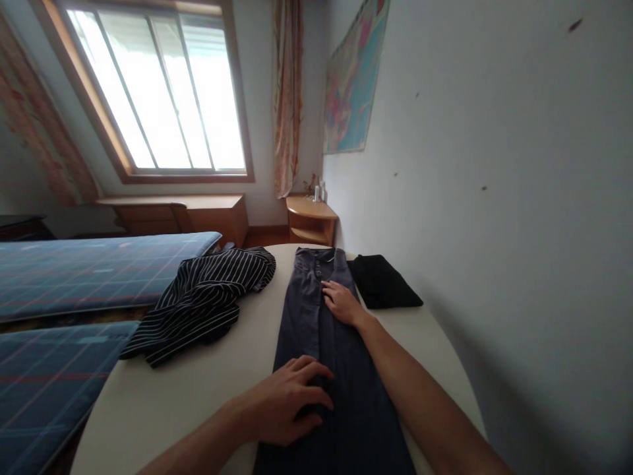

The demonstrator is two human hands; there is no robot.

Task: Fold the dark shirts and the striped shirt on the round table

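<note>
Dark blue-grey trousers [301, 330] lie lengthwise on a round cream table [232, 369], with the buttoned waistband at the far end. Their near end runs out of the bottom of the view. Over the lower part of the trousers is my left hand [289, 399], palm down with fingers apart and slightly bent; whether it touches the cloth I cannot tell. Farther up, just below the waistband, my right hand [341, 302] rests on the cloth with its fingers stretched out. Neither hand grips anything.
A black-and-white striped garment [208, 297] lies crumpled at the table's left edge, partly over it. A folded black garment [386, 282] sits at the right, near the white wall [519, 264]. Blue checked beds [99, 270] stand left; a small wooden corner shelf [311, 208] is beyond.
</note>
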